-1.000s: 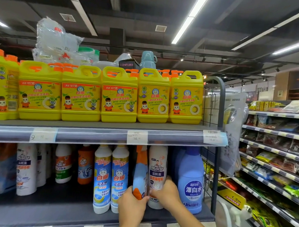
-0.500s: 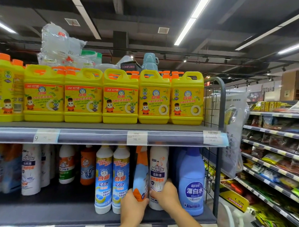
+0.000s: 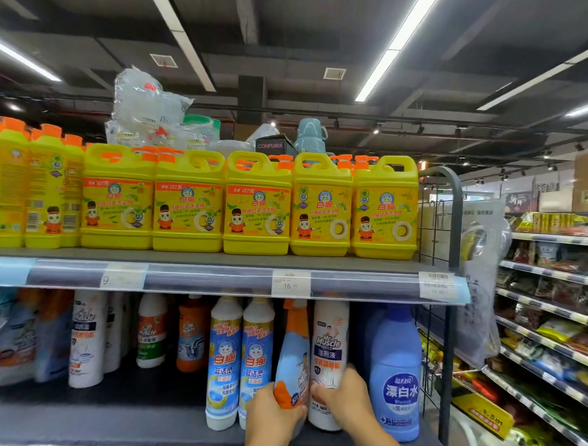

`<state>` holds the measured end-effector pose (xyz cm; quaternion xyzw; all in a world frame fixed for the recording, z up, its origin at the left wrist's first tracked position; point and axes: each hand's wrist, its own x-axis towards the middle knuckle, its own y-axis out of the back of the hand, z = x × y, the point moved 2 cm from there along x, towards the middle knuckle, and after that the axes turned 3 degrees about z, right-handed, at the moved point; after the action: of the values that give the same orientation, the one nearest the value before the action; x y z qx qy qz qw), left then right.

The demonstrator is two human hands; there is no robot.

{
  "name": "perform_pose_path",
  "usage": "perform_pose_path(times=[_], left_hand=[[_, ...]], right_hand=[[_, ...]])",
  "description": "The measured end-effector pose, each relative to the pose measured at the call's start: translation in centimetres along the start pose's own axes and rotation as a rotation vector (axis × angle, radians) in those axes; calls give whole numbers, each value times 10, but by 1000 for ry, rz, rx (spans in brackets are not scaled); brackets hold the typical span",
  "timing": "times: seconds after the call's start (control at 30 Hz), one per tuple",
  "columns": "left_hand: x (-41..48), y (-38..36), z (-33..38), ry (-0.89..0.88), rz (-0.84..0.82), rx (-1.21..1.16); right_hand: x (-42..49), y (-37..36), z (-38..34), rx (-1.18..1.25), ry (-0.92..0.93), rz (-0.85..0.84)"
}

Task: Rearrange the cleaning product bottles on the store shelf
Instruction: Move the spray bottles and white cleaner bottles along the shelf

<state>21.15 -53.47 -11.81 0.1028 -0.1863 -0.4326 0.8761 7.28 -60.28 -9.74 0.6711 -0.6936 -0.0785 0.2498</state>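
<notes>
On the lower dark shelf (image 3: 115, 420), near its right end, my left hand (image 3: 270, 417) grasps the light-blue plastic spray bottle with an orange top (image 3: 293, 354) at its lower part. My right hand (image 3: 348, 404) grasps the tall white plastic bottle (image 3: 329, 342) just beside it. A round blue plastic bleach bottle (image 3: 397, 372) stands at the right of them, and 2 slim white-and-blue bottles (image 3: 224, 364) at the left. Yellow plastic jugs with orange caps (image 3: 256, 207) fill the upper shelf.
</notes>
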Motion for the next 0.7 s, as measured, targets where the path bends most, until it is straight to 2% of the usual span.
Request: perform_pose_path(times=[0.33,0.7], left_hand=[[7,-1,-3,38,-102,-148],[35,-10,-12,72,-352,-237]], right_hand=[[-3,11,-2,-26,-15,17],[-16,29,1,-41,-33,32]])
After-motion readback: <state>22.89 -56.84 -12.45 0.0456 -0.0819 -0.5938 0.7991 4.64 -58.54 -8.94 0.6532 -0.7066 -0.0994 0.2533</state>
